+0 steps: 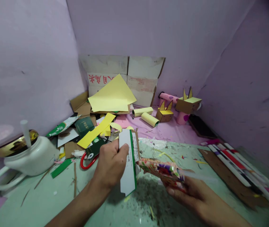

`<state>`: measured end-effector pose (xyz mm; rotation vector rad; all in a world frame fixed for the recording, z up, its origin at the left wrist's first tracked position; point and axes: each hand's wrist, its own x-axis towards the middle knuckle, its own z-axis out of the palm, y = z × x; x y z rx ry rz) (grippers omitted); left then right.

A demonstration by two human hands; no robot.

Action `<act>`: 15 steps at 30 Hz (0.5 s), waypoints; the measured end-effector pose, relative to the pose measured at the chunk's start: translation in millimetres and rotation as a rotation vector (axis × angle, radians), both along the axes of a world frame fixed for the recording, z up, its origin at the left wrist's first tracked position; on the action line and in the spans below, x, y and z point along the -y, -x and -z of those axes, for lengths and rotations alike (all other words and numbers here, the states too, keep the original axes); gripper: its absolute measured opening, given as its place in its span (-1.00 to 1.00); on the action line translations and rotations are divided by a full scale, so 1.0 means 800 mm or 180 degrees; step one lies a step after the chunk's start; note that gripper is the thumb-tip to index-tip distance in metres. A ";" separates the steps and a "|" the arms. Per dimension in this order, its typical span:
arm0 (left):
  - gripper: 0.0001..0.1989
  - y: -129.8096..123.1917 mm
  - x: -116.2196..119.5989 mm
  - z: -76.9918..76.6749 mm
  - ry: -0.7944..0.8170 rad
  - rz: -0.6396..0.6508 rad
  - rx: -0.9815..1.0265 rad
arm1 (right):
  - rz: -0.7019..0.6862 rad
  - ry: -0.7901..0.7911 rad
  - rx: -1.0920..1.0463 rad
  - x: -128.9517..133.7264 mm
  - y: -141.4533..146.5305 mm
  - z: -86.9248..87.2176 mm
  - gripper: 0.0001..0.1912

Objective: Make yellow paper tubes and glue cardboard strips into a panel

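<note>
My left hand (112, 162) is closed on a white and green cardboard piece (128, 171), thumb pressed to its white face. A brown edge and printed text show along its right side. Held in my right hand (191, 195) is a hot glue gun (160, 168) with a colourful floral pattern, a translucent stick jutting from its back. Its tip points left and is at the edge of the cardboard piece; I cannot tell whether they touch. Just left of my left hand lie red-handled scissors (87, 163), their blades hidden under paper and card scraps.
At left stands a white teapot-shaped cup (36, 157). Behind are yellow paper (113, 96), a yellow strip (96, 130) and yellow rolls (150, 119). Cardboard animal heads (164, 114) sit at back right, beside a black phone (202, 126). Markers (234, 160) and a brown cardboard strip (231, 179) lie right.
</note>
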<state>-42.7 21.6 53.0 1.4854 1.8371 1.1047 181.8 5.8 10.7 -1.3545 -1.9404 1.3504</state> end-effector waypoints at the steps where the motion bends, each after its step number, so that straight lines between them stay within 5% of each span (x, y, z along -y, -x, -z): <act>1: -0.69 0.000 0.000 0.000 -0.0020 -0.0002 -0.0005 | -0.0007 0.0010 -0.0007 0.000 0.000 0.000 -0.62; 15: -0.68 0.002 -0.001 0.001 -0.0099 -0.0048 -0.0089 | -0.0518 -0.0184 0.0108 -0.001 0.006 -0.020 -0.55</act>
